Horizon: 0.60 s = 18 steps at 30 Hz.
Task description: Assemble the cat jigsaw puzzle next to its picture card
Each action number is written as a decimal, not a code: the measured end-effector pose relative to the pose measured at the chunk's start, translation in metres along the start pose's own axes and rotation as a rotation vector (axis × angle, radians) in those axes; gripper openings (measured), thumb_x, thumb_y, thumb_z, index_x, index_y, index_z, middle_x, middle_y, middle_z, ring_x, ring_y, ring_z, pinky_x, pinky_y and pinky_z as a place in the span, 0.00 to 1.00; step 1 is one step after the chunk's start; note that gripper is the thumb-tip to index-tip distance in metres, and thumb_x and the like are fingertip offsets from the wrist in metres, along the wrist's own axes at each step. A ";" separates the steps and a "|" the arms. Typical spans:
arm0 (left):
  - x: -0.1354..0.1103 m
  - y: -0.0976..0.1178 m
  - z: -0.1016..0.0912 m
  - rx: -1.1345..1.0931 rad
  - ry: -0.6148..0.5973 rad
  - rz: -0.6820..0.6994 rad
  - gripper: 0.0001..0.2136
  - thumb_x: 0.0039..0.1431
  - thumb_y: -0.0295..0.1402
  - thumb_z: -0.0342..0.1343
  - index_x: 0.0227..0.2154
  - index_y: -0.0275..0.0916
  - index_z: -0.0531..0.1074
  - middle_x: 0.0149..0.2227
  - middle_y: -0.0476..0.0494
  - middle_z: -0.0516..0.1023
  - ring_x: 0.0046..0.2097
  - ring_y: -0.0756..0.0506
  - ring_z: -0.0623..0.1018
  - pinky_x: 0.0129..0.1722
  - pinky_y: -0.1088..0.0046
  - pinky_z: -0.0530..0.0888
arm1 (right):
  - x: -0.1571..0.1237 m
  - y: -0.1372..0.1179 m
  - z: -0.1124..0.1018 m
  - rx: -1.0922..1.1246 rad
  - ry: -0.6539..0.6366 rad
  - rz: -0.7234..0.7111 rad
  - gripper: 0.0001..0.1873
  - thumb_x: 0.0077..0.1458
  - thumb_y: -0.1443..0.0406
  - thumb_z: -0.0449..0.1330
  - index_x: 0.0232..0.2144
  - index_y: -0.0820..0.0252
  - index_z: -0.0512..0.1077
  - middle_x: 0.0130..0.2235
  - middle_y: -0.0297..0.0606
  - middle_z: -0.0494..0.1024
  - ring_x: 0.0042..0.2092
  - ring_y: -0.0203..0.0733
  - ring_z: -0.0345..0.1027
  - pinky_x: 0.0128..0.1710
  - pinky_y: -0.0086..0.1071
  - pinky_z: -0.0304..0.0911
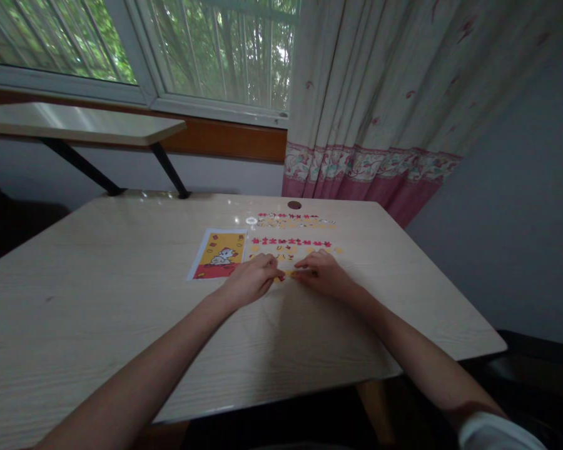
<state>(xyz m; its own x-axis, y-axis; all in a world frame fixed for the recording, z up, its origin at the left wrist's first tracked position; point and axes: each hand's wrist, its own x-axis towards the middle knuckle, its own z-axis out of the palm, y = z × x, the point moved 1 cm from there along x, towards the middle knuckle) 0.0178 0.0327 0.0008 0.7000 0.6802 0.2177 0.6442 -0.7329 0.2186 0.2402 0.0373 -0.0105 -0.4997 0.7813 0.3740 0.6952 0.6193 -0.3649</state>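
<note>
Both my hands rest on a sticker sheet (291,246) lying on the wooden table (122,300). My left hand (251,279) is curled, its fingertips pinching at the sheet's near edge. My right hand (319,272) is also curled, with its fingertips meeting the left hand's over a small yellow sticker (288,273). The sheet carries rows of red and yellow shapes. A second sticker sheet (293,220) lies just behind it. Left of the hands lies a yellow and red picture card (219,253) with a white cartoon animal.
A small brown round hole cap (294,204) sits near the table's far edge. A shelf on black brackets (79,125) juts out under the window at the left. A flowered curtain (380,106) hangs at the back right. The table's right corner (500,344) lies near a dark seat.
</note>
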 end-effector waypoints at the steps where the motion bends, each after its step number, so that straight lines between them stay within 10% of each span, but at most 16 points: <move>1: 0.000 0.000 0.000 -0.004 0.005 0.000 0.14 0.59 0.26 0.46 0.41 0.41 0.75 0.40 0.40 0.70 0.43 0.43 0.70 0.41 0.65 0.71 | 0.001 -0.002 0.001 0.005 0.004 0.000 0.09 0.50 0.61 0.65 0.35 0.58 0.77 0.32 0.38 0.78 0.36 0.40 0.67 0.40 0.34 0.57; 18: 0.001 0.001 0.001 -0.022 0.011 0.008 0.13 0.60 0.26 0.47 0.40 0.42 0.75 0.38 0.42 0.70 0.42 0.44 0.70 0.41 0.67 0.70 | 0.004 -0.004 0.003 0.042 -0.029 0.004 0.03 0.50 0.67 0.64 0.31 0.55 0.77 0.33 0.36 0.79 0.37 0.40 0.68 0.42 0.36 0.57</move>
<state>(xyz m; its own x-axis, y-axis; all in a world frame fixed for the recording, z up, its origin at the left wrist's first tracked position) 0.0193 0.0332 0.0005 0.7013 0.6748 0.2296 0.6321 -0.7377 0.2374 0.2340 0.0382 -0.0099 -0.5123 0.7853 0.3475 0.6753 0.6184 -0.4020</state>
